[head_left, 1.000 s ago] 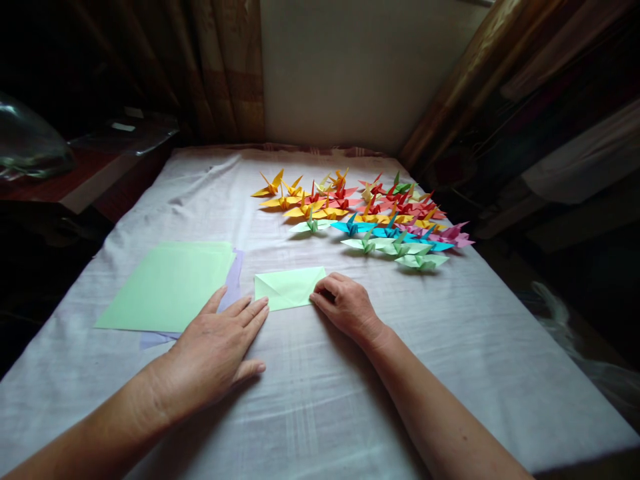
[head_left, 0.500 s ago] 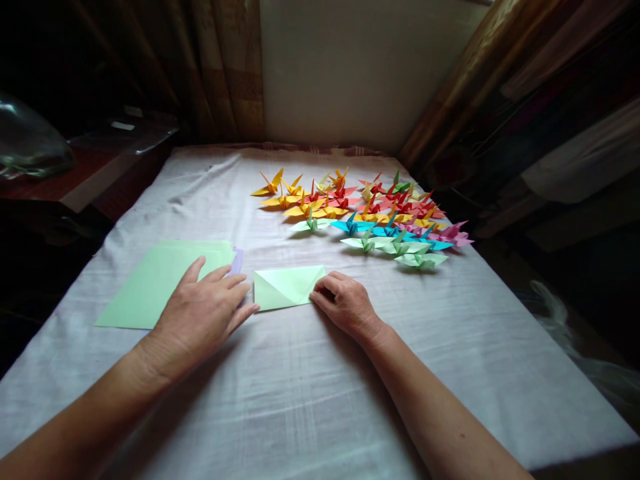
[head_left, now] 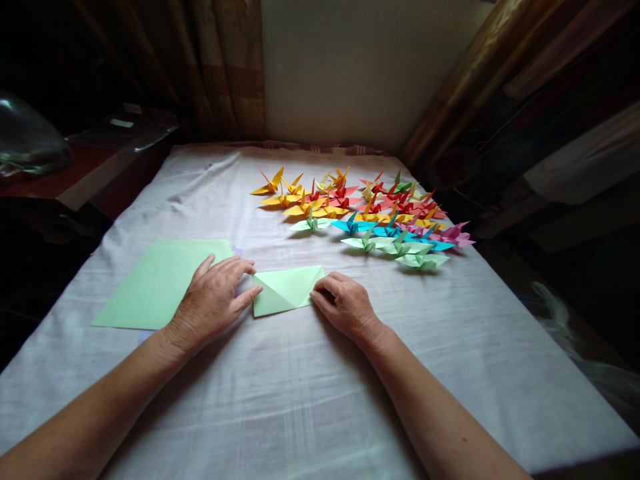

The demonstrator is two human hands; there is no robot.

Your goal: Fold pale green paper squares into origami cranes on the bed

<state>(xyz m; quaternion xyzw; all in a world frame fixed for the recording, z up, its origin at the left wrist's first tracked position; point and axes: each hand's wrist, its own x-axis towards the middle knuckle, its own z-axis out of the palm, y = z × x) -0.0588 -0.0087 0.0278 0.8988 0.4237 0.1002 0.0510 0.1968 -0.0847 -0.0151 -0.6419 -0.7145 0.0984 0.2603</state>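
Observation:
A light green sheet of origami paper [head_left: 287, 288], folded to a rectangle with a diagonal crease showing, lies on the cloth between my hands. My right hand [head_left: 345, 301] pinches its right end between thumb and fingers. At the left end is my left hand [head_left: 220, 293], thumb tip over the paper's edge and forefinger near the upper left corner, with a gap between them. Under and beside that hand lies a stack of flat green paper [head_left: 145, 287], with a bit of purple paper [head_left: 238, 253] peeking out at its edge.
Several folded paper cranes [head_left: 353, 225] in yellow, red, blue, pink and green stand in rows beyond my right hand. A white cloth [head_left: 280, 413] covers the table. Plastic bags [head_left: 30, 137] sit on a reddish side surface at left. Curtains [head_left: 225, 73] hang behind.
My left hand has moved slightly right and its thumb now overlaps the folded paper's left edge. The paper's lower left corner has shifted a little toward me. My right hand stays put.

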